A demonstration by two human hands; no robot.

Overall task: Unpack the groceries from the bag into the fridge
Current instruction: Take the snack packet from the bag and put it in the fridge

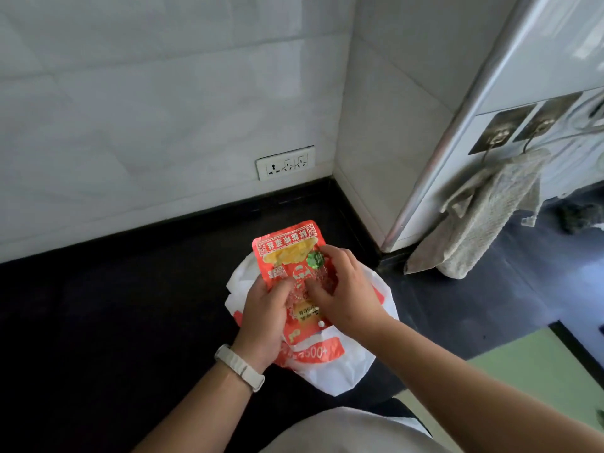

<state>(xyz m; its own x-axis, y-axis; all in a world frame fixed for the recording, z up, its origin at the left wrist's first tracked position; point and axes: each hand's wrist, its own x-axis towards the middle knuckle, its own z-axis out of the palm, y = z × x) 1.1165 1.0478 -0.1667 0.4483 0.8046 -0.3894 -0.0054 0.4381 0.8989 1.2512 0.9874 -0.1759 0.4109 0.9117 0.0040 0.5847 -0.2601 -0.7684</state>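
A red snack packet (287, 253) with yellow and green print is held flat above a white plastic shopping bag (336, 371) with red print, which lies on the black countertop (114, 305). My left hand (264, 318) grips the packet's left side, thumb on top. From the right, my right hand (343, 289) lies on the packet with its fingers pressing its face. The white fridge (539, 76) stands at the right, its door shut.
A tiled wall corner with a white socket strip (285, 162) backs the counter. A grey towel (483, 217) hangs from hooks (510, 129) on the fridge's side. A pale green floor (529, 380) shows at the lower right.
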